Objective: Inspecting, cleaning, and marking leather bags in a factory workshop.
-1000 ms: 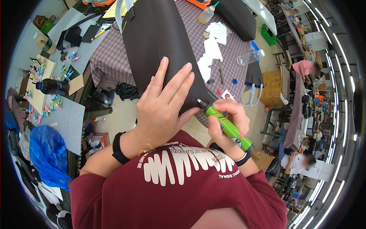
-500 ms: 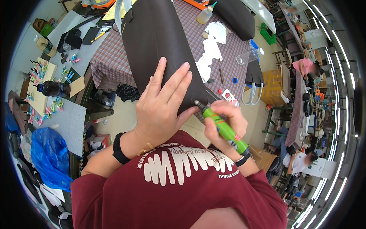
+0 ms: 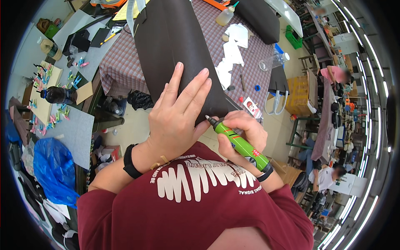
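Observation:
A dark brown leather bag [image 3: 166, 39] lies on the checked tablecloth, its near end reaching over the table edge toward me. My left hand [image 3: 175, 108] rests on it with fingers stretched and spread, the thumb down by its near edge. In my right hand [image 3: 246, 131] is a green marker pen [image 3: 243, 150] with a black collar. Its pale tip points up and left, close to the bag's near edge and my left thumb. Whether the tip touches the leather I cannot tell.
White paper scraps [image 3: 234, 46], a glue bottle [image 3: 225, 16] and a clear plastic bottle [image 3: 277, 61] are on the tablecloth [image 3: 121, 66]. Leftward, a side table holds colored clips [image 3: 54, 118], a dark bottle [image 3: 58, 96] and a blue plastic bag [image 3: 56, 171]. Other people sit far right.
The marker's tip has shifted slightly left and down along the bag's near edge, and my right hand moved with it. My left hand has barely moved.

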{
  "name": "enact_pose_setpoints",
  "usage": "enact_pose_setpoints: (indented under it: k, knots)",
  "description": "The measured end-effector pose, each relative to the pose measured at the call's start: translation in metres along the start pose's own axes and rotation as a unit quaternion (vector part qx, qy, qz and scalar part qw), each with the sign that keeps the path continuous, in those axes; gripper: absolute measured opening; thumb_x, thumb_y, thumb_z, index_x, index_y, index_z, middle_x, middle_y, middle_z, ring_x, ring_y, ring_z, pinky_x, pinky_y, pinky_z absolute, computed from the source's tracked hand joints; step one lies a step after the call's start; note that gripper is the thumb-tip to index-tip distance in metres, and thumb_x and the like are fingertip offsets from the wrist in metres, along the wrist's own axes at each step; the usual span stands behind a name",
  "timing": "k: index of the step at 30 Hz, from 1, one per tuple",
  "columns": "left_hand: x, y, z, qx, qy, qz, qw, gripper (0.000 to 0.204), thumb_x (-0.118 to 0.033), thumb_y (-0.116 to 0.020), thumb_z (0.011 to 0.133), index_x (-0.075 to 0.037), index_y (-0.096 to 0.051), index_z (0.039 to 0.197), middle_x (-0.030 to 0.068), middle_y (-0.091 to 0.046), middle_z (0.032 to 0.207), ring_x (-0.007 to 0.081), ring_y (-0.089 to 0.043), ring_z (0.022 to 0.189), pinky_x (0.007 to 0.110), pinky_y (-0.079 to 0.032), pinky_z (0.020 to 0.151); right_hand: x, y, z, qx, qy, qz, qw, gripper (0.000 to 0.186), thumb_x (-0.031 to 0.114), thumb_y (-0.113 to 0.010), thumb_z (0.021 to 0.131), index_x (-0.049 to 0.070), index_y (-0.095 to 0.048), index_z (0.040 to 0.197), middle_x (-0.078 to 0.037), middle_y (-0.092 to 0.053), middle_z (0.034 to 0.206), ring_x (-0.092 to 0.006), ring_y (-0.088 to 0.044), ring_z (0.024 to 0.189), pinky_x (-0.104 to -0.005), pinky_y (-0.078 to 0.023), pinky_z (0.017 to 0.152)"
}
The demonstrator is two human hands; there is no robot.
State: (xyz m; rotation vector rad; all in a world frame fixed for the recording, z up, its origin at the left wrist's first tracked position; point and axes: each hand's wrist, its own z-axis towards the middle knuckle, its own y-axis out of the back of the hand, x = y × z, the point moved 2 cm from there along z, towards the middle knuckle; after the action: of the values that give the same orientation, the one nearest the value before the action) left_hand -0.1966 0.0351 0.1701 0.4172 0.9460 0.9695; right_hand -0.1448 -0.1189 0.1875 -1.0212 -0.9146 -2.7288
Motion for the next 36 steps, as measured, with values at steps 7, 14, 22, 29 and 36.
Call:
enact_pose_setpoints:
  k: [7, 14, 22, 29, 36]
  knots:
    - [0.003, -0.004, -0.002, -0.009, -0.005, -0.001, 1.0, 0.068, -0.024, -0.077, 0.058, -0.004, -0.054, 0.119, 0.0085, -0.049, 0.13, 0.0395, -0.039, 0.124, 0.047, -0.048, 0.086, 0.001, 0.0, 0.004, 0.009, 0.004, 0.009, 1.0, 0.027, 0.002, -0.071, 0.062, 0.003, -0.058, 0.085, -0.009, -0.06, 0.069, -0.0209, -0.06, 0.059, -0.0278, -0.049, 0.055]
    - [0.001, -0.002, 0.001, 0.004, 0.004, -0.002, 1.0, 0.07, -0.013, -0.075, 0.057, -0.005, -0.052, 0.122, 0.0088, -0.05, 0.129, 0.0413, -0.041, 0.122, 0.039, -0.046, 0.088, -0.001, 0.004, 0.007, -0.025, -0.065, -0.044, 0.997, 0.024, 0.002, -0.071, 0.062, 0.003, -0.059, 0.083, -0.009, -0.06, 0.068, -0.0198, -0.06, 0.057, -0.0272, -0.048, 0.053]
    - [0.002, -0.004, 0.001, 0.012, 0.007, -0.014, 1.0, 0.068, -0.014, -0.075, 0.058, -0.004, -0.052, 0.122, 0.0087, -0.051, 0.129, 0.041, -0.042, 0.122, 0.039, -0.046, 0.09, -0.004, 0.004, 0.008, 0.002, -0.016, -0.007, 1.0, 0.028, 0.002, -0.071, 0.061, 0.003, -0.058, 0.086, -0.01, -0.06, 0.07, -0.0215, -0.06, 0.059, -0.0283, -0.048, 0.054]
    - [0.003, -0.004, 0.001, 0.005, 0.003, 0.001, 1.0, 0.065, -0.015, -0.075, 0.06, -0.004, -0.054, 0.12, 0.0088, -0.052, 0.128, 0.0413, -0.042, 0.122, 0.039, -0.045, 0.091, -0.005, 0.003, 0.007, 0.012, -0.003, 0.002, 1.0, 0.028, 0.003, -0.071, 0.061, 0.003, -0.058, 0.087, -0.01, -0.06, 0.07, -0.0217, -0.06, 0.059, -0.0279, -0.049, 0.055]
    - [0.003, -0.004, 0.002, -0.002, 0.0, 0.002, 1.0, 0.064, -0.017, -0.076, 0.06, -0.003, -0.054, 0.119, 0.0093, -0.052, 0.127, 0.0414, -0.042, 0.122, 0.039, -0.046, 0.09, -0.007, 0.005, 0.007, -0.039, -0.078, -0.039, 0.995, 0.025, 0.001, -0.07, 0.061, 0.002, -0.059, 0.083, -0.009, -0.06, 0.069, -0.021, -0.06, 0.058, -0.0267, -0.048, 0.053]
